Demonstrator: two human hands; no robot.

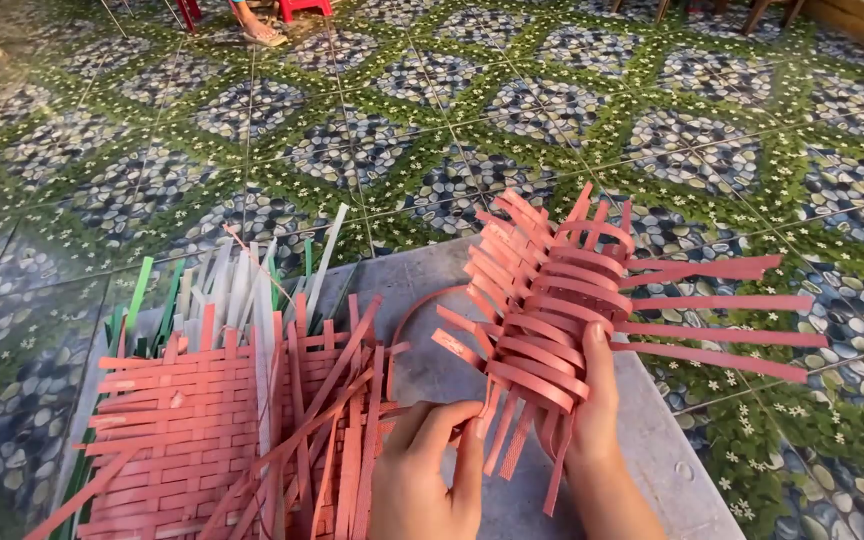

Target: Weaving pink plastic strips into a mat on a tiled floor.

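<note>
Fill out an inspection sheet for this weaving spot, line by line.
Surface: grey slab, low over the tiled floor.
Job's things: half-woven red strip piece, loose ends sticking out right; thin red hoop behind it.
Clutter: flat woven red mat under loose red strips; white and green strips behind.
Hands: left hand pinches a hanging strip end; right hand grips the woven piece from below.
Cables: nothing seen.
Surroundings: pebble-and-flower patterned floor; red stool legs and a person's foot at top.
</note>
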